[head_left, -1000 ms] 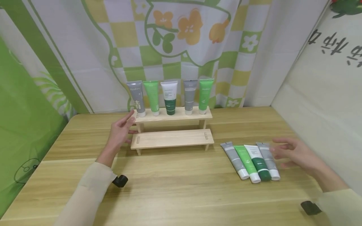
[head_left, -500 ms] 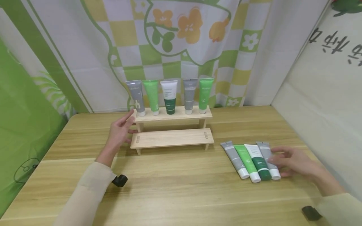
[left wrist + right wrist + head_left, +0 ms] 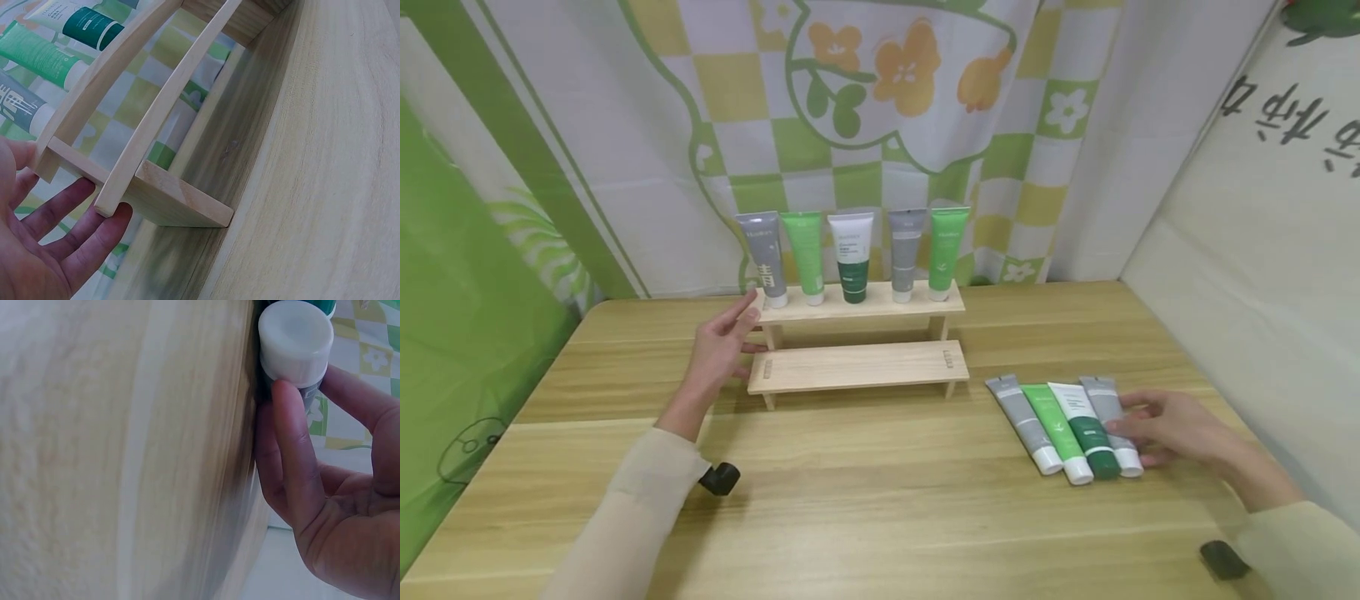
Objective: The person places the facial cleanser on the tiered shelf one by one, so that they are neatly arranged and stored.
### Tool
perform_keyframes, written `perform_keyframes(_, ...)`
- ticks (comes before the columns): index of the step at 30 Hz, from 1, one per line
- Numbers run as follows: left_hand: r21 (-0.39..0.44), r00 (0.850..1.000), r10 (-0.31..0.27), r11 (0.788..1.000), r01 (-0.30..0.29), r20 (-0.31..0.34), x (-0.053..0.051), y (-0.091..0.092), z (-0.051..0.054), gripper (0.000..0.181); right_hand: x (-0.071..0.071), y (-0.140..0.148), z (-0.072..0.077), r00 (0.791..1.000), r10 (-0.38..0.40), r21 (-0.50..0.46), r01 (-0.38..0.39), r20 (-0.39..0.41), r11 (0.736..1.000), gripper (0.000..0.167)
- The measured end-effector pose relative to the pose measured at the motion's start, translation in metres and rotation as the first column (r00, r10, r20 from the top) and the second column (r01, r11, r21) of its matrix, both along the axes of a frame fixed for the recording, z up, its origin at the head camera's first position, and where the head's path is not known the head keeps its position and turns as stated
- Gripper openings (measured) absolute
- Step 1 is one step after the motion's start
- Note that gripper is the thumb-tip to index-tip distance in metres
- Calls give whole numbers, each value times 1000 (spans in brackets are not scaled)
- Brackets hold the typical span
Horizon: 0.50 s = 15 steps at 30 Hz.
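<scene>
A two-tier wooden stand has several upright tubes on its upper shelf: grey, green, white-and-green, grey and green. My left hand touches the stand's left end with extended fingers; the left wrist view shows the hand with fingertips against both shelf ends. On the table's right lie a grey tube, a green one, a white-and-green one and a grey one. My right hand pinches this last tube, its white cap beside the fingers.
The wooden table runs back to a patterned curtain. A white wall covering with black writing stands on the right, and green cloth hangs on the left.
My right hand has come down and inward from beside the rightmost lying tube, and its fingers now grip that tube. The left hand and the stand have stayed where they were.
</scene>
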<state>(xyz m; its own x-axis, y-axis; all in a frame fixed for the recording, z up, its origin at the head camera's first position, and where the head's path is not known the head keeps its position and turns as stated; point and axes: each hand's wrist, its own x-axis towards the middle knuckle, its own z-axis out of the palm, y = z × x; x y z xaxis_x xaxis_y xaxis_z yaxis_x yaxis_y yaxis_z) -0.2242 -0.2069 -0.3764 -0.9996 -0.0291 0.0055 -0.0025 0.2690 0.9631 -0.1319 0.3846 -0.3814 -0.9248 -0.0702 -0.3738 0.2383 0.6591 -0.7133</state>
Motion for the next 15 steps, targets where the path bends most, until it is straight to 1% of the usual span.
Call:
perform_keyframes(6, 2, 1000, 3, 1000, -3, 2, 2, 1, 2, 54, -1, 0, -2, 1000, -2, -22, 2, 4, 1000, 80)
perform_keyframes(9, 15, 1000, 3, 1000, -3, 9, 2, 1, 2, 54, -2, 0, -2, 1000, -2, -32, 3, 8, 999, 79)
perform_keyframes(15, 15, 1000, 4, 1000, -4, 10, 2, 1, 1, 54, -2, 1, -2, 1000, 14, -61, -13, 16, 998, 78)
